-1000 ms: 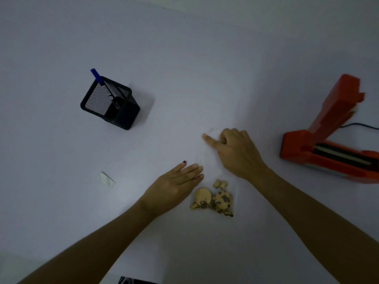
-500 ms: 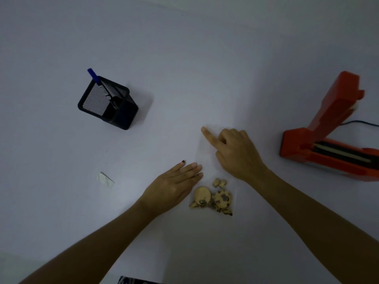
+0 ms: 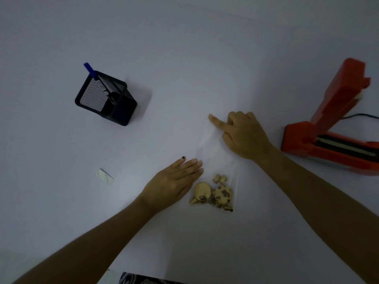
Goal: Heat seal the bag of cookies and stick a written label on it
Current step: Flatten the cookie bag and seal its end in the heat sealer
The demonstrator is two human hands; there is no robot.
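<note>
A clear plastic bag (image 3: pixel 211 148) lies flat on the white table, with several cookies (image 3: pixel 213 193) in its near end. My left hand (image 3: pixel 174 181) rests flat beside the bag's left edge, fingertips touching it. My right hand (image 3: pixel 244 134) presses on the bag's far end, index finger stretched out along the mouth and the other fingers curled. An orange heat sealer (image 3: pixel 328 128) stands at the right with its arm raised. A small white label (image 3: pixel 105 176) lies on the table to the left.
A black mesh pen holder (image 3: pixel 106 99) with a blue pen (image 3: pixel 90 69) stands at the far left. A black cable (image 3: pixel 363 115) runs off behind the sealer. A dark patterned thing (image 3: pixel 143 279) shows at the near edge.
My right index finger has slid a little farther along the bag's mouth. My left hand has stayed in place.
</note>
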